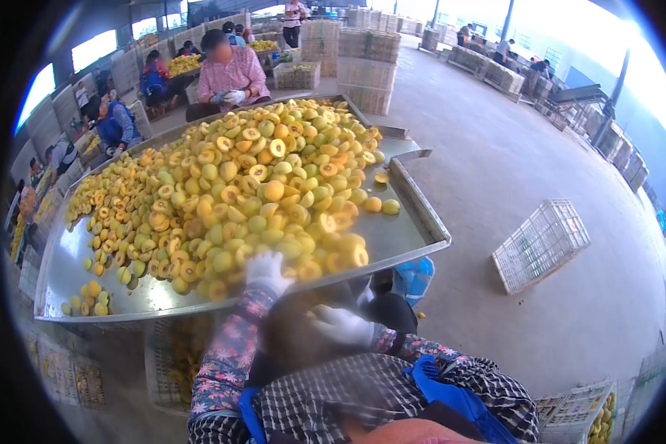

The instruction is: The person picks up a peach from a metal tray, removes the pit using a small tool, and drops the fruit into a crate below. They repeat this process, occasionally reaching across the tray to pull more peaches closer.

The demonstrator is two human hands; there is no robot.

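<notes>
A heap of yellow peaches [237,174], many cut in half with brown centres, covers a metal tray table [159,292]. My left hand [266,272], in a white glove, is at the tray's near edge against the closest peaches. Its fingers are stretched toward the fruit, and no peach shows in its grip. Over my lap is my right hand [342,326], also gloved in white, with its fingers curled in. A blur between the two hands hides what the right fingers hold, if anything.
Across the tray sits a person in a pink shirt [229,74] with gloved hands together. A white plastic crate [542,244] is tilted on the floor at right. Below the tray stands another crate [155,366] with fruit. Stacked crates [368,66] rise behind.
</notes>
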